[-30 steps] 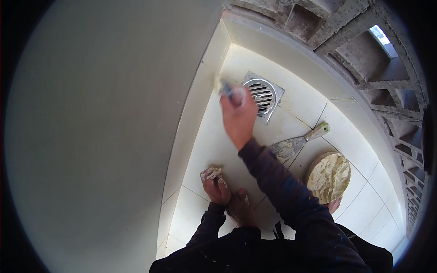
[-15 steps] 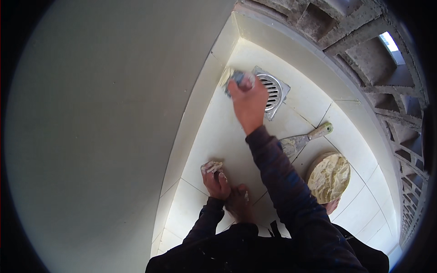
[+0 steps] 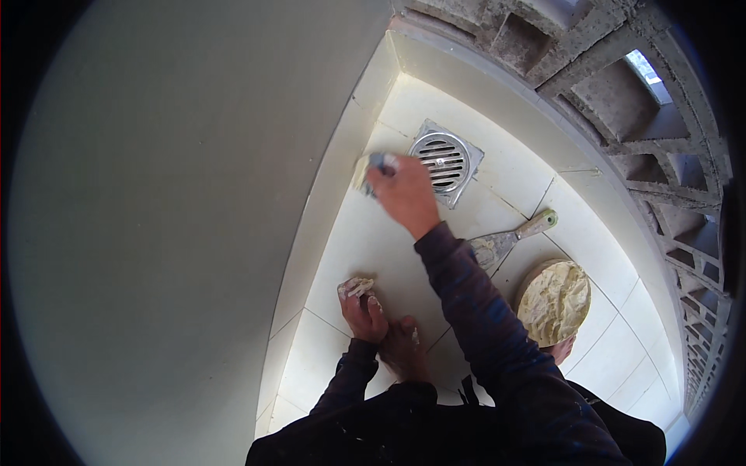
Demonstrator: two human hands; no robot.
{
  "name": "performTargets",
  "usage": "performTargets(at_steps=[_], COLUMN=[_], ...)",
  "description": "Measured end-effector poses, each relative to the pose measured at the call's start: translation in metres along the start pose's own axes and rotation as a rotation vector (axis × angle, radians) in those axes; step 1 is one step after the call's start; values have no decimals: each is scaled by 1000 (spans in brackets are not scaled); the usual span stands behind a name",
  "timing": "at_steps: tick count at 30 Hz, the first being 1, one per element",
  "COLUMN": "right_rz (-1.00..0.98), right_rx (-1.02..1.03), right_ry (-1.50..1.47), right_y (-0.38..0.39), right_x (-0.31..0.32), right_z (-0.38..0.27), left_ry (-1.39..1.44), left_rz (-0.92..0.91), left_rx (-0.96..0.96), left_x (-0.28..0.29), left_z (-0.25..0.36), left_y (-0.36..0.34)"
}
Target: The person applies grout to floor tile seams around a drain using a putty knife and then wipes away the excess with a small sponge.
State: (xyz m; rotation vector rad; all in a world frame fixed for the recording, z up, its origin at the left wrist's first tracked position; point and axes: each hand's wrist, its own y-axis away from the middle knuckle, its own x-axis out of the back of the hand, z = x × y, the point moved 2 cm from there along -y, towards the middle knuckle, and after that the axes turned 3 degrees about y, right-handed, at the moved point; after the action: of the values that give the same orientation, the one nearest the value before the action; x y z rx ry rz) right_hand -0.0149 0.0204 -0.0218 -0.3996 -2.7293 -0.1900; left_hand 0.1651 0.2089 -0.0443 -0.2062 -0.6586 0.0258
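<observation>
My right hand (image 3: 404,194) is closed around a small blue-grey scraper (image 3: 374,165), partly hidden and a little blurred. Cream paste coats its edge, which lies against the joint between the tiled floor and the wall skirting, left of the round metal drain grate (image 3: 440,161). Nearer to me, my left hand (image 3: 364,314) is low over the floor by my bare foot. Its fingers are curled and smeared with pale paste; whether a lump sits in them is hard to make out. A round tub of cream paste (image 3: 554,303) stands to the right of my right forearm.
A putty knife (image 3: 513,235) with a worn handle and paste on its blade lies between drain and tub. A tall grey-white wall (image 3: 171,194) rises on the left. Tiled curb (image 3: 497,78) and pierced concrete blocks (image 3: 606,93) border the far and right sides.
My right hand and the scraper have slid toward me along the floor joint, uncovering more of the drain grate. The view has shifted slightly. My left hand keeps its place by the foot.
</observation>
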Motion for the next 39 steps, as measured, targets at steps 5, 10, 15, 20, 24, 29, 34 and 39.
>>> performTargets(at_steps=[5,10,15,20,24,29,34,39], right_rz=[249,319,96,-151,196,387,367,401], right_rx=[-24,156,140,107,47,-85,-227,-201], right_ry=[255,512,470,256,177,212,223,162], right_y=[-78,-109,-10,30,-47,-101,-113,-107], right_x=[42,10,-40,-16,50,47,32,26], right_z=[-11,4,-10,-14,-13,0,4,8], left_ry=[8,21,10,-12,-6,23,48,18], left_rz=[-4,-4,-7,-11,-19,11,-11,-17], left_rx=[35,38,65,35,67,40,99,20], left_x=[-1,-3,3,1,2,1,0,-3], left_z=[-2,0,-6,-7,-6,-2,-6,-5], left_y=[4,5,9,6,7,3,9,6])
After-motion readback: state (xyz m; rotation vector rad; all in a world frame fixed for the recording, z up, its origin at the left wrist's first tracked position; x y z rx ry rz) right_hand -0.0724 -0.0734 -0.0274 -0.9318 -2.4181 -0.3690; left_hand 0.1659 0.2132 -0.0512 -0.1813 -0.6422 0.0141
